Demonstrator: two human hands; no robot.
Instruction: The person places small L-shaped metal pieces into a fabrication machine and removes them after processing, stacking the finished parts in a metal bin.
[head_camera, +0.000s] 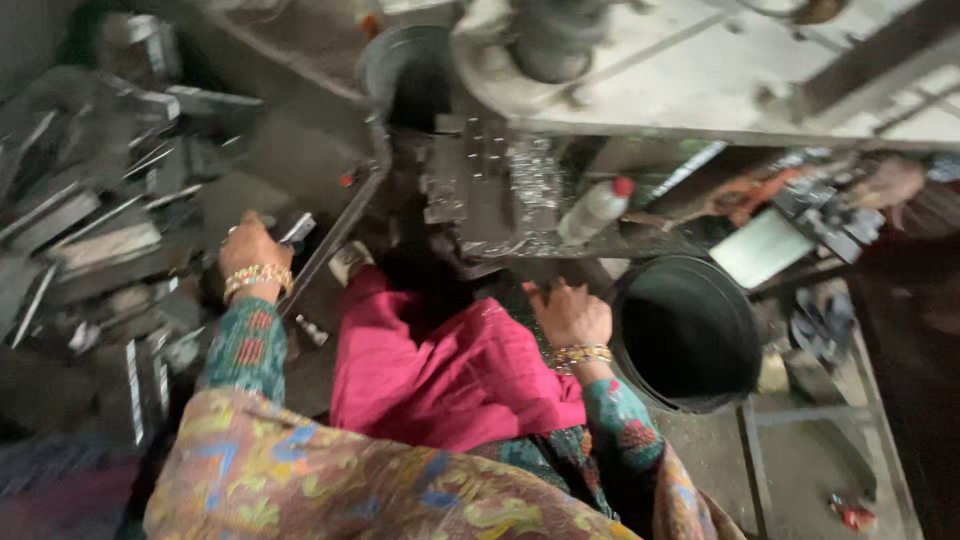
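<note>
My left hand (250, 246) reaches out to the left over a heap of flat grey metal pieces (95, 230); its fingers curl on one small metal piece (296, 229) at the heap's edge. My right hand (568, 310) rests low in front of the dark press machine (470, 190), fingers bent, beside the rim of a black bucket (686, 332). Whether it holds anything is not clear in the blur. Both wrists wear beaded bangles and patterned teal sleeves. A pink cloth (440, 375) covers my lap.
A plastic bottle with a red cap (596, 209) lies on the machine bed. A grey metal frame (720, 80) spans the top. A second dark bucket (410, 70) stands behind the machine. Metal clutter (830, 215) sits at the right.
</note>
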